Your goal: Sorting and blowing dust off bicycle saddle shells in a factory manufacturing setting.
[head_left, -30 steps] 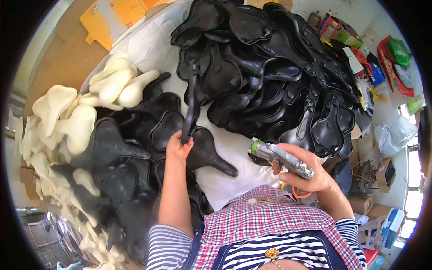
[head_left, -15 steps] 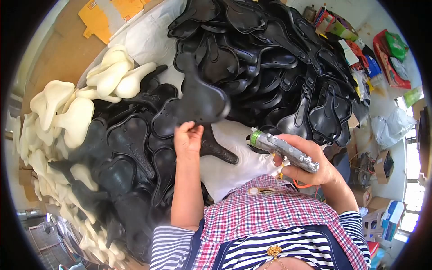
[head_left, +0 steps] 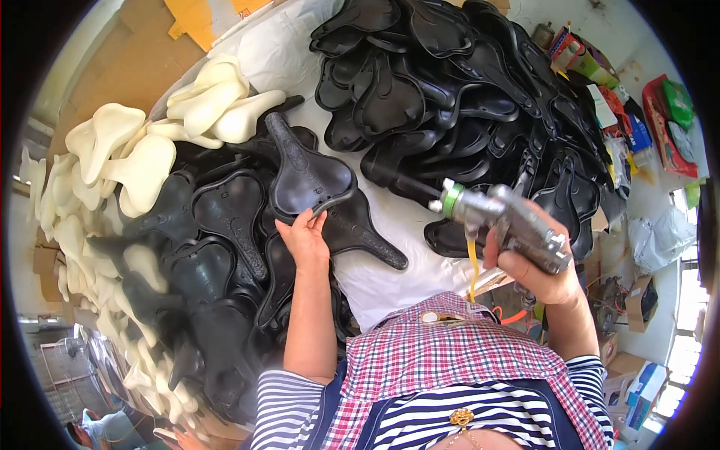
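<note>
My left hand [head_left: 305, 238] pinches the wide rear edge of a black bicycle saddle piece [head_left: 311, 180], its narrow nose pointing away from me. The held piece shows a textured middle and a paler sheen at the wide end. In my right hand [head_left: 551, 281] is a metal spray gun [head_left: 510, 217] with a green ring near its nozzle, aimed left at the saddle piece but apart from it. A thin mist streams from the nozzle. Another black saddle piece [head_left: 367, 229] lies just beneath the held one, partly hidden by it.
Black saddle shells [head_left: 390, 97] are heaped at the far right, more black pieces [head_left: 229, 202] at the left. Cream foam saddle pads [head_left: 142, 165] line the left side. White sheeting [head_left: 375, 292] lies between the heaps. A yellow hose [head_left: 473, 270] hangs below the gun.
The saddle piece in my left hand has turned from its smooth side to its textured side. The spray gun has shifted right and mist now shows at its nozzle. The whole view has shifted slightly.
</note>
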A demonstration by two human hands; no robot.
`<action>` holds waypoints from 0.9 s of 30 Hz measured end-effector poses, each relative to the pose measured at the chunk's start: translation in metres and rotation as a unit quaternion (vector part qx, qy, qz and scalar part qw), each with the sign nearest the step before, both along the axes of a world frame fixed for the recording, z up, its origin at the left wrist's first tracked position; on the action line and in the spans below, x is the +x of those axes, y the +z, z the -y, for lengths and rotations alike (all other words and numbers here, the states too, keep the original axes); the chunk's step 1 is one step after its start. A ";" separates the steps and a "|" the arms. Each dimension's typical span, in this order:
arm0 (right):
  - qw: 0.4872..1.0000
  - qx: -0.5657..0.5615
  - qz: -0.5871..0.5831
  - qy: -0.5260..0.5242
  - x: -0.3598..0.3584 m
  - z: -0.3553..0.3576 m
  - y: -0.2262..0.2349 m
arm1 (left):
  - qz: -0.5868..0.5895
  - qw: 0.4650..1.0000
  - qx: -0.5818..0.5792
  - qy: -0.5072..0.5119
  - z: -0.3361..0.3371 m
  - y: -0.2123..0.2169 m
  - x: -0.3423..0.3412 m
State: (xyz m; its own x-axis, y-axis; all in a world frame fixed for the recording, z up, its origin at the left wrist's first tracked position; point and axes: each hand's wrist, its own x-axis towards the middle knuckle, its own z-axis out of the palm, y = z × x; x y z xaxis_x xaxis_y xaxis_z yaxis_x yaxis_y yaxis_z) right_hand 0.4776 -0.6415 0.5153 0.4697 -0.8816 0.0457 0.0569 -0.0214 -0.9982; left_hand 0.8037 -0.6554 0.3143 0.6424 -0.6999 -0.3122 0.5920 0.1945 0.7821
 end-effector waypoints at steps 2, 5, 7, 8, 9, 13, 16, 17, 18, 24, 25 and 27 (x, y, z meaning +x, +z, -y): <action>0.996 -0.033 -0.071 0.052 -0.011 -0.002 -0.010 | -0.056 0.997 -0.015 0.047 -0.005 -0.019 0.037; 0.997 -0.003 -0.070 0.037 -0.024 -0.004 -0.016 | -0.075 0.967 -0.221 0.100 -0.002 0.026 0.071; 0.998 -0.037 -0.053 0.027 -0.031 -0.005 -0.022 | -0.017 0.973 -0.211 0.094 0.009 0.043 0.064; 0.998 -0.032 -0.056 0.015 -0.035 -0.002 -0.025 | 0.006 0.984 -0.176 0.022 0.026 0.042 0.039; 0.998 -0.030 -0.058 0.004 -0.036 0.000 -0.025 | 0.290 0.952 -0.057 -0.078 0.042 0.026 0.014; 0.999 -0.002 -0.045 0.008 -0.022 -0.004 -0.025 | 0.572 0.796 0.088 -0.176 0.079 -0.059 -0.077; 0.998 0.009 -0.057 0.021 -0.025 -0.008 -0.024 | 0.641 0.748 0.078 -0.151 0.087 -0.079 -0.088; 0.997 -0.001 -0.067 0.029 -0.030 -0.007 -0.024 | 0.627 0.753 0.106 -0.166 0.091 -0.073 -0.091; 0.996 -0.010 -0.076 0.040 -0.033 -0.006 -0.024 | 0.633 0.746 0.135 -0.153 0.088 -0.067 -0.084; 0.990 -0.053 -0.104 0.078 -0.033 0.000 -0.032 | 0.210 0.974 0.023 -0.082 0.027 -0.034 0.045; 0.991 -0.040 -0.105 0.076 -0.033 0.001 -0.036 | 0.106 0.990 0.014 -0.090 0.017 -0.019 0.048; 0.990 -0.023 -0.117 0.081 -0.027 0.004 -0.038 | -0.149 0.961 -0.103 -0.207 0.004 -0.033 0.062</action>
